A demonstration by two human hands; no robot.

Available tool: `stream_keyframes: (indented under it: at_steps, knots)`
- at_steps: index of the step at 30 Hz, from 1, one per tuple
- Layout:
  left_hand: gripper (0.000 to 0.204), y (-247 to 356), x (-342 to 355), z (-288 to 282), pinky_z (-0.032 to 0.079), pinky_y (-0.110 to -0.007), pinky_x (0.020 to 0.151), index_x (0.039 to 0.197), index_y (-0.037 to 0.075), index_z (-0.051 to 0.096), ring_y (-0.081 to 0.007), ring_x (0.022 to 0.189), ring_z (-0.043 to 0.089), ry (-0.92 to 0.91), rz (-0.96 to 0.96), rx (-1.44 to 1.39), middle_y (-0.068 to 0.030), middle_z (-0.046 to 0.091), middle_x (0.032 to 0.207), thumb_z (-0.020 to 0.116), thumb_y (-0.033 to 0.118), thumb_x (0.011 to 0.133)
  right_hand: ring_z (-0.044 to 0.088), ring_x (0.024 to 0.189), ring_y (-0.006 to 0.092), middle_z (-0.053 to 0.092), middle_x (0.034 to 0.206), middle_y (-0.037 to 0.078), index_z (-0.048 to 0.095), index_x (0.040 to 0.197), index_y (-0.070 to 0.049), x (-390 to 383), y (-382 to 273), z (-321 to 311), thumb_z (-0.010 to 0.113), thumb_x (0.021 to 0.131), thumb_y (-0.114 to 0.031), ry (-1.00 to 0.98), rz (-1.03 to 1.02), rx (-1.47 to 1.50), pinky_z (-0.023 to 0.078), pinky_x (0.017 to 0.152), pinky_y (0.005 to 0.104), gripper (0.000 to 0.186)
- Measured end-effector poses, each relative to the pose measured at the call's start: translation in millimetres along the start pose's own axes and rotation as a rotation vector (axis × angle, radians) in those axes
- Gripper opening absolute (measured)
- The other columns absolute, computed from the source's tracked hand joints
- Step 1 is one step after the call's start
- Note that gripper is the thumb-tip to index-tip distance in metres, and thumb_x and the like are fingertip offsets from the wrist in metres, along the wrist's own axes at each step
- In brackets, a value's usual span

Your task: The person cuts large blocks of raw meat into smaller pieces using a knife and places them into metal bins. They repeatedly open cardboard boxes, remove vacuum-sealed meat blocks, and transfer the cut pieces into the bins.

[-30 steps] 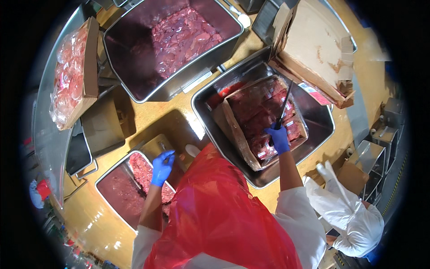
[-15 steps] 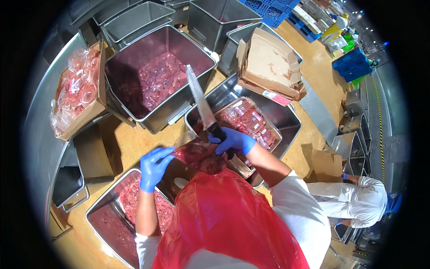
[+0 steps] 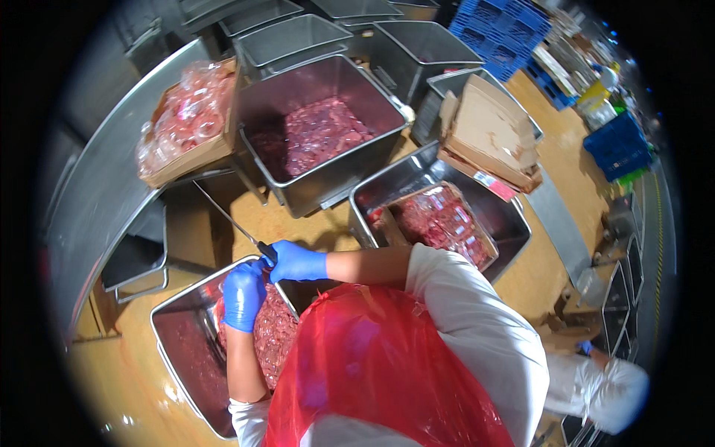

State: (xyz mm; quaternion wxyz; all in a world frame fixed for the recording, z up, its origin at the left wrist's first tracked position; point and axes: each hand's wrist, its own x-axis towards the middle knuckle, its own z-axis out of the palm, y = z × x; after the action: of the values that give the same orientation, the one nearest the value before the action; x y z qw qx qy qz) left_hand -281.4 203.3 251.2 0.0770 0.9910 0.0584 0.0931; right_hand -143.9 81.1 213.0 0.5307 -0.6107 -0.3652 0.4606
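Observation:
Both blue-gloved hands are together over the lower-left steel tub [image 3: 182,350] of red chopped meat [image 3: 272,343]. My right hand [image 3: 296,261] grips a black-handled long knife [image 3: 220,212], its blade angled up and leftward. Beside it, my left hand [image 3: 243,296] is closed, fingers curled round something reddish, mostly hidden beneath the glove. To the upper right, a steel tub [image 3: 514,242] holds an open carton of bagged meat [image 3: 436,220].
A large tub of meat [image 3: 328,134] stands ahead, beside a carton of plastic bags [image 3: 186,119] and stacked flattened cartons [image 3: 488,130]. Behind are several steel bins [image 3: 290,41] and blue pallets [image 3: 495,33]. A co-worker in white [image 3: 599,391] is at the right.
A second ago my right hand was in the meat carton, then lifted a meat piece with the knife to my left hand. Now both hands have moved left over the lower tub, knife lowered leftward.

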Motion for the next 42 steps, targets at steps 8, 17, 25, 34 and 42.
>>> stream_keyframes:
  at_steps: [8,17,25,34,42]
  knots:
    - [0.048,-27.3,-76.6,-82.0,0.054,-0.033,0.084,0.120,0.001,0.060,-0.0196,0.091,0.066,0.487,-0.647,-0.518,-0.0113,0.068,0.103,0.082,0.013,0.078,0.059,0.065,0.0090,0.063,0.066,0.003,0.065,0.073,-0.001,53.8,-47.2,80.0,0.072,0.081,-0.010,-0.120,-0.128,0.080,0.049,0.060,0.0323,0.014]
    - [0.044,19.8,-187.5,-67.9,0.051,-0.029,0.085,0.115,-0.001,0.068,-0.0108,0.091,0.062,0.374,-1.040,-1.019,-0.0049,0.070,0.099,0.082,0.026,0.083,0.063,0.083,0.0136,0.059,0.082,0.002,0.055,0.080,-0.008,65.4,-74.1,105.6,0.074,0.080,0.003,-0.354,-0.055,0.309,0.049,0.075,0.0274,0.023]
    - [0.021,24.4,-140.6,-35.6,0.048,-0.030,0.061,0.085,-0.005,0.071,-0.0083,0.061,0.055,0.656,-1.175,-0.555,-0.0070,0.061,0.061,0.071,0.016,0.089,0.059,0.062,0.0180,0.062,0.070,0.006,0.062,0.077,-0.004,130.8,-50.4,117.2,0.077,0.077,-0.010,-0.313,-0.148,0.189,0.049,0.061,0.0344,0.017]
    - [0.020,-35.1,-144.5,-26.5,0.054,-0.038,0.069,0.092,-0.002,0.072,-0.0280,0.071,0.070,0.368,-1.226,-0.341,-0.0216,0.070,0.080,0.070,0.016,0.085,0.066,0.088,0.0467,0.069,0.093,0.028,0.063,0.106,0.000,70.0,-9.0,-4.7,0.056,0.095,-0.052,-0.175,-0.286,-0.947,0.053,0.077,0.0537,0.053]
    - [0.019,-7.4,-160.6,-34.6,0.054,-0.039,0.071,0.093,-0.001,0.073,-0.0323,0.077,0.072,0.382,-1.249,-0.181,-0.0216,0.070,0.084,0.071,0.016,0.085,0.068,0.077,0.0409,0.069,0.084,0.021,0.062,0.097,-0.004,1.2,-7.2,10.5,0.057,0.095,-0.047,-0.374,-0.330,-1.012,0.054,0.067,0.0521,0.044]
